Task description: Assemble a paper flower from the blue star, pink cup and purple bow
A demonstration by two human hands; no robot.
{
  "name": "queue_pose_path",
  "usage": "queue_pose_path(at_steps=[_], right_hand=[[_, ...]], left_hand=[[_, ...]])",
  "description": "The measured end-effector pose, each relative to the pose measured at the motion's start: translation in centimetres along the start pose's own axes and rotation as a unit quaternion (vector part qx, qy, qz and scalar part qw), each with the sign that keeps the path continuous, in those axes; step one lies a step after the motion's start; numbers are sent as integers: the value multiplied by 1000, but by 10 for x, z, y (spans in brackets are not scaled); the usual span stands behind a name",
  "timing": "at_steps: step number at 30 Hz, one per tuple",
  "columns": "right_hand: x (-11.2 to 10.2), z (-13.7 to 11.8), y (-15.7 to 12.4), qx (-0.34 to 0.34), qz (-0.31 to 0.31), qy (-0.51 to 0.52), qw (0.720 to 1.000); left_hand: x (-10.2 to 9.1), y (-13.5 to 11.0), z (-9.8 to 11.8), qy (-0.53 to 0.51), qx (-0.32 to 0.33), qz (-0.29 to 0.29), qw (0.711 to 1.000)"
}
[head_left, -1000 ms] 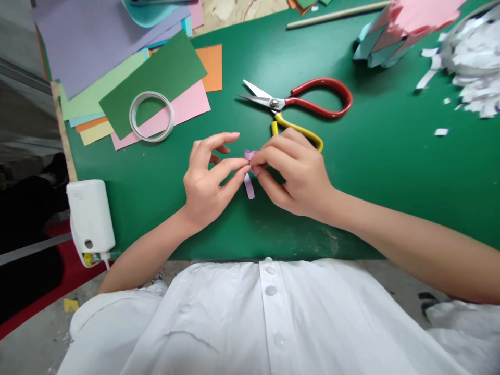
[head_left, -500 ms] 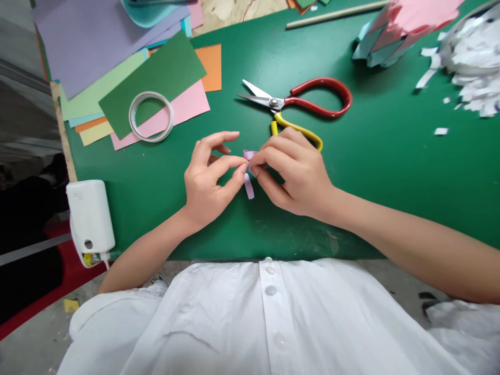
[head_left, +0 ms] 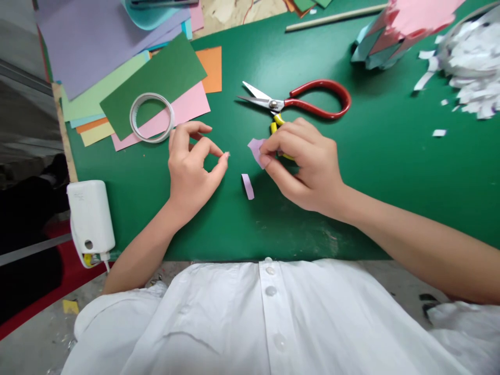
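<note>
Between the thumb and index finger of my right hand (head_left: 307, 161) is a small lilac piece of paper (head_left: 256, 151), its pointed edge sticking out to the left. My left hand (head_left: 195, 166) is in a pinch to the left of it, apart from the paper. A tiny pale speck shows at its fingertips, too small to name. A short lilac paper strip (head_left: 247, 186) lies on the green table between the hands. Open-bladed scissors (head_left: 275, 104) with red and yellow handles lie just beyond my right hand, which partly hides the yellow handle.
A roll of tape (head_left: 133, 117) rests on coloured paper sheets (head_left: 156, 78) at the left. A white power bank (head_left: 91, 216) with a cable sits at the left edge. Back right are a pink-and-blue paper object (head_left: 394, 36), a thin stick (head_left: 336, 18) and white paper scraps (head_left: 474, 62).
My hands have drawn apart: the left moved left, still pinched, and the right moved slightly right with the lilac paper. The lilac strip stays on the table.
</note>
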State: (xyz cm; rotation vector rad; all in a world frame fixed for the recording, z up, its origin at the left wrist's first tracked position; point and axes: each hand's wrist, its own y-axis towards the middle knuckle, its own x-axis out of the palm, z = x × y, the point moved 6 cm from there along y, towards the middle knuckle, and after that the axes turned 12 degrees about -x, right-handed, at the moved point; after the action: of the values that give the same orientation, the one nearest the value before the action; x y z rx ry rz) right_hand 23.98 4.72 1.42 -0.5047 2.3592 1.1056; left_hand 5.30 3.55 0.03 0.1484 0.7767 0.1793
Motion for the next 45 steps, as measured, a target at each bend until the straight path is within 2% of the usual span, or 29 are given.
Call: queue_pose_path(at_steps=[3, 6, 10, 18, 22, 26, 30, 34, 42, 45], right_hand=[[0, -1, 1, -5, 5, 21, 1000], [1, -3, 1, -17, -6, 29, 999], [3, -5, 1, -32, -20, 38, 999], [6, -8, 0, -65, -20, 48, 997], [2, -9, 0, -36, -1, 48, 998], [-3, -4, -1, 27, 4, 42, 999], [-1, -4, 1, 18, -13, 25, 999], [1, -4, 0, 22, -8, 42, 999], [0, 1, -2, 104, 31, 120, 987], [2, 3, -3, 125, 20, 146, 981]], left_hand=[[0, 0, 2, 1, 32, -3, 999], [1, -4, 11, -39, 60, -36, 997], [7, -8, 18, -108, 43, -89, 989], [11, -9, 18, -154, 32, -103, 982], [11, -9, 14, -148, 11, -98, 984], [7, -9, 14, -129, 11, -59, 990], [6, -11, 17, -105, 29, -32, 993], [9, -12, 17, -99, 18, -45, 994], [10, -13, 17, -110, -6, -63, 992], [10, -13, 16, -115, -13, -64, 991]])
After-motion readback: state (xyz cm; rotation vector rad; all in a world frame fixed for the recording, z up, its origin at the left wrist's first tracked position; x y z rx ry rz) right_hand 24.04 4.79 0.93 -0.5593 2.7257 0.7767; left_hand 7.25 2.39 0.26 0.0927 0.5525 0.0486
